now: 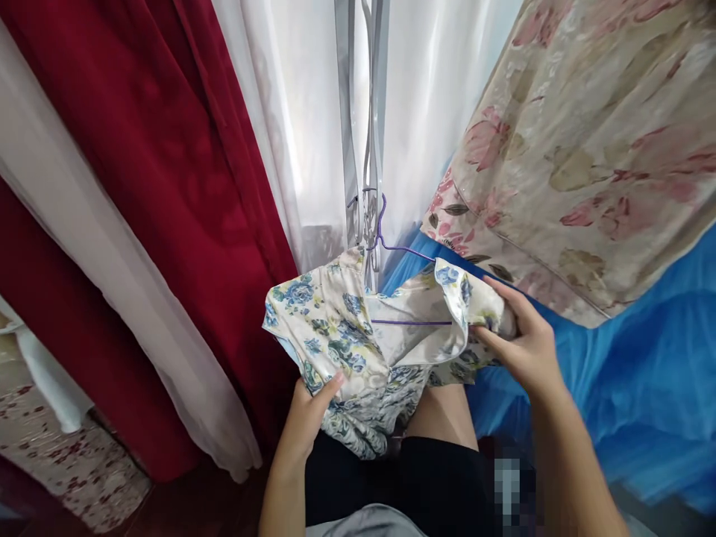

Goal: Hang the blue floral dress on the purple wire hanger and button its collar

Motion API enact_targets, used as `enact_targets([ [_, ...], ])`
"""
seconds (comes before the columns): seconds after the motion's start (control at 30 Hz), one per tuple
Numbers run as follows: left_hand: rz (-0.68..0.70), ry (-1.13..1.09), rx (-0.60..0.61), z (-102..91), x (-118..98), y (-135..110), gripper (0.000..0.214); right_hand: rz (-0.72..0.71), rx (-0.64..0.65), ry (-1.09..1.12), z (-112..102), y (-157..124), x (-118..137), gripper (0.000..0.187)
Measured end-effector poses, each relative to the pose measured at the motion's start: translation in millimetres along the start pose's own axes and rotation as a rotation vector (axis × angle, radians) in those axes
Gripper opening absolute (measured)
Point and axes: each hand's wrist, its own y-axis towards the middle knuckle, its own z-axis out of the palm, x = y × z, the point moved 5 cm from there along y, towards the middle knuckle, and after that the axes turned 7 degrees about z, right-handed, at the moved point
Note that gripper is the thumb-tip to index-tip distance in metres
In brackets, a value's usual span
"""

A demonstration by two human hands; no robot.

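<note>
A white garment with blue flowers [358, 335] hangs on a purple wire hanger [391, 246], just in front of my lap. My left hand [307, 421] is closed on the garment's lower left part, thumb on top of the cloth. My right hand [517, 339] pinches the garment's right shoulder between thumb and fingers. The hanger's hook sits by a grey metal window grille [363, 149], and its bottom bar shows inside the neck opening.
A dark red curtain [168, 186] and a sheer white curtain [291, 112] hang at the left and centre. A floral pink and beige cloth [587, 149] hangs at the upper right over blue fabric [643, 358]. My knee [441, 414] and black shorts are below.
</note>
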Motion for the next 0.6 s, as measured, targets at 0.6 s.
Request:
enact_targets([
  [0.6, 0.076, 0.257, 0.214, 11.9, -6.1, -12.6, 0.059, 0.487, 0.493, 0.417, 113.8, -109.5, 2.5, 0.042],
])
